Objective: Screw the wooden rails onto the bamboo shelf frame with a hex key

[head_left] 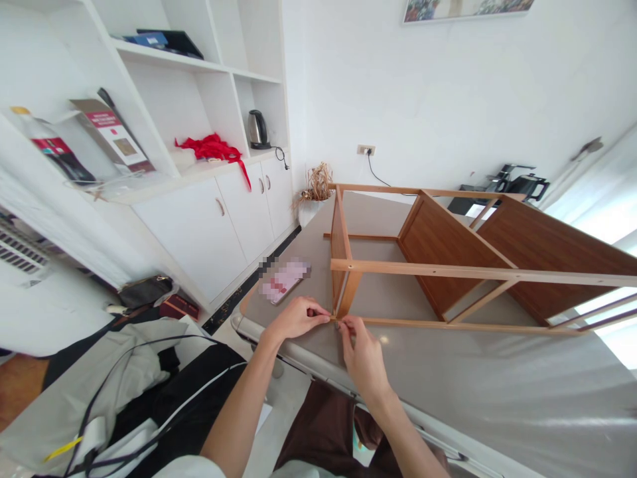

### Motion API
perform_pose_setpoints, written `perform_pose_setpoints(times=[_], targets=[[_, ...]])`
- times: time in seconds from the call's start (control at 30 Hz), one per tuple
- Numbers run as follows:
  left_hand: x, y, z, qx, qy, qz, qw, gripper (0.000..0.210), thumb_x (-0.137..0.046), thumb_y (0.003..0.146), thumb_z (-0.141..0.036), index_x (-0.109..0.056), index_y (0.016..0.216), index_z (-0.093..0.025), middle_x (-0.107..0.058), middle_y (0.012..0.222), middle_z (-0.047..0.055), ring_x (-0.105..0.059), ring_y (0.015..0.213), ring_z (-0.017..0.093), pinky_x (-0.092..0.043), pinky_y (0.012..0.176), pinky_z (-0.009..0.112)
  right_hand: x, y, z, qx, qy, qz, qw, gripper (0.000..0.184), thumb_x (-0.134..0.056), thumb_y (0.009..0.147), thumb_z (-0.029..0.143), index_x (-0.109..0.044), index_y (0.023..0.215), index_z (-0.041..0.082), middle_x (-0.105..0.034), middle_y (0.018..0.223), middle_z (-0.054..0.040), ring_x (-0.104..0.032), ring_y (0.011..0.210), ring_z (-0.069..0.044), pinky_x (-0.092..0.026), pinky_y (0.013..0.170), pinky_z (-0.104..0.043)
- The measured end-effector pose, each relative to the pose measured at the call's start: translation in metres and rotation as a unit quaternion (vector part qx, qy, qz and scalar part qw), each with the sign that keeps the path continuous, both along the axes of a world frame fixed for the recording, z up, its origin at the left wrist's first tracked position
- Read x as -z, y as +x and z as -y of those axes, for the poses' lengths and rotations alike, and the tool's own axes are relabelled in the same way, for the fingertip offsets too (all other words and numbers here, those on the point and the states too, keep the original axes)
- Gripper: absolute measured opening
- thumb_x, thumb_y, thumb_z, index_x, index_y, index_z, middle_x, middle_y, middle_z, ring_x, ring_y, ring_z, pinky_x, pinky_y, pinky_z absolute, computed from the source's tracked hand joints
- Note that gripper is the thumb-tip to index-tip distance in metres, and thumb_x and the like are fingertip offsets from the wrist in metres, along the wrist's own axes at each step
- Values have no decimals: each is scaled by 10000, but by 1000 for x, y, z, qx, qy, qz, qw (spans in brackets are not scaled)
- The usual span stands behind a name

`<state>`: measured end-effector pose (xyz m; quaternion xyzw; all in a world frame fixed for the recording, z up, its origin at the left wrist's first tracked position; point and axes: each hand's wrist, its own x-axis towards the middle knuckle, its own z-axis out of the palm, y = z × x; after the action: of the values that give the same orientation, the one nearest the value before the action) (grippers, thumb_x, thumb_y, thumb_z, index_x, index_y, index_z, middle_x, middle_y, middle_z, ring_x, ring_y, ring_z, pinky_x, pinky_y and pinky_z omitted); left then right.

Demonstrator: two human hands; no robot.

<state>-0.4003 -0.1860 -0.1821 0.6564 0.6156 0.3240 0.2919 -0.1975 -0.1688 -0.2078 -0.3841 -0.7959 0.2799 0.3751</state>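
Observation:
A wooden shelf rack with brown panels lies on its side on the grey table. At its near left corner my left hand is closed, thumb and forefinger pinching the end of the lower rail. My right hand meets it from the other side of the same corner, its fingertips pressed together at the joint. Whatever small thing those right fingertips may hold is too small to make out. Left of the rack, beyond my left hand, a phone lies flat, partly blurred.
White cabinets with open shelves line the left wall. Clothes and cables are heaped at the lower left. A dried plant stands behind the table, and a dark appliance sits beyond the rack at the right.

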Motion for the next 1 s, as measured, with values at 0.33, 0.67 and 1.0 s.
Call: perform_pose_setpoints(times=[0.33, 0.67, 1.0], targets=[[2, -1, -2, 9, -5, 9, 1000, 292, -628, 870, -423, -794, 960, -200, -724, 864, 66, -628, 762, 175, -480, 704, 264, -4, -22, -2, -156, 264, 232, 923, 139, -578, 943, 140, -699, 981, 196, -647, 900, -49, -578, 899, -192, -436, 814, -329], [2, 0, -2, 1, -7, 4, 1000, 304, -631, 869, -444, -793, 965, -205, -728, 893, 68, -631, 770, 176, -475, 709, 265, 1, -16, -5, -169, 244, 204, 933, 152, -585, 941, 149, -684, 1045, 199, -662, 970, -48, -562, 944, -183, -459, 846, -315], [1, 1, -1, 2, 1, 14, 1000, 240, -645, 866, -399, -797, 938, -226, -717, 849, 47, -619, 769, 170, -457, 698, 258, 3, -26, 1, -139, 242, 221, 934, 122, -587, 929, 125, -677, 991, 178, -664, 932, -48, -591, 912, -196, -491, 825, -314]])
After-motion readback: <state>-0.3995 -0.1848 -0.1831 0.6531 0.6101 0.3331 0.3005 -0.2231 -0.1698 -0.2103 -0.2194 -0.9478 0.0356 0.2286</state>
